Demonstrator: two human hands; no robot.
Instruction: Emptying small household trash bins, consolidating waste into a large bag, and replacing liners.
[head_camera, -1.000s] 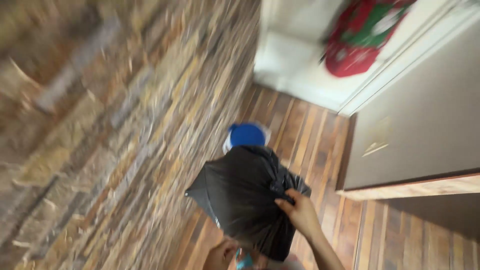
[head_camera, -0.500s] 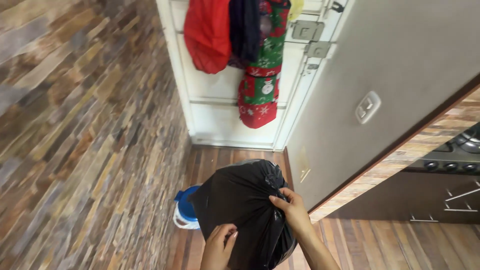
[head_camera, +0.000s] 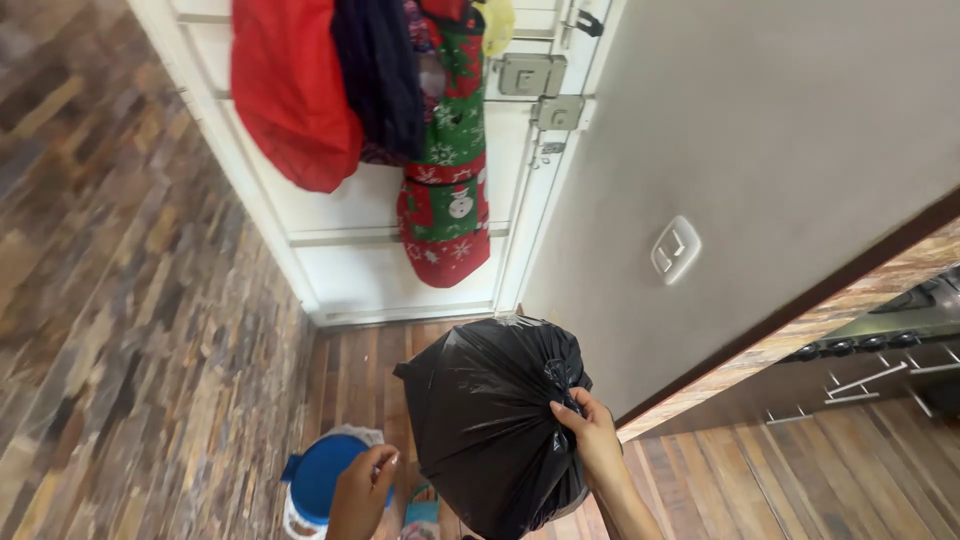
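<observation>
I am carrying the black trash bag, my right hand clenched around its gathered neck. My left hand is hanging loose, holding nothing, over the blue-lidded bin. The white door needs opening.

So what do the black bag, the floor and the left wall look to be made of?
Black bag, gripped at its gathered neck by the right hand: thin glossy plastic film, judging by the creases and sheen. Floor: reddish-brown wood strips, or a wood-look laminate, with a slight gloss. Left wall: stacked stone-look cladding in mixed browns and greys; real stone or print, the blur leaves open.
</observation>
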